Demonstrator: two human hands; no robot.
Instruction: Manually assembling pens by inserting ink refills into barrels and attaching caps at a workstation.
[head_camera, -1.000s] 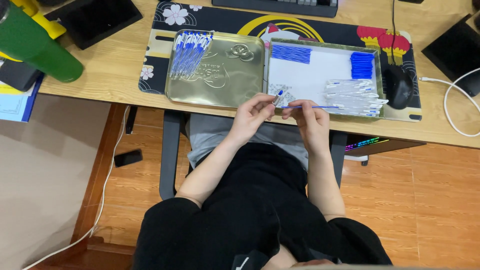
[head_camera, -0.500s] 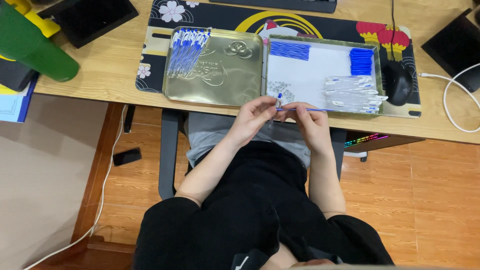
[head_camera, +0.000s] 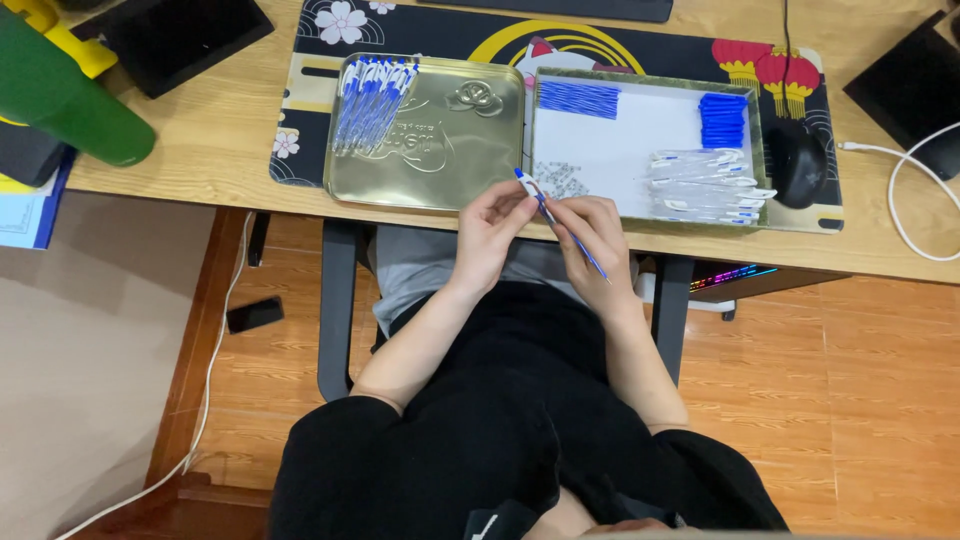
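My left hand (head_camera: 492, 222) pinches the tip end of a blue-white pen (head_camera: 556, 222); my right hand (head_camera: 592, 238) grips its barrel. Pen sits at desk edge, between the gold tin lid (head_camera: 440, 160) and parts tray (head_camera: 640, 150).

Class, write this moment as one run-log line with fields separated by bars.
left hand: pinching pen tip | right hand: gripping pen | gold lid: finished pens | tray: parts

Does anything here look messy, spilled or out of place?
Little on the desk: pen parts sit sorted in the white tray and finished pens lie on the gold lid. Only a dark phone-like slab lies on the floor.
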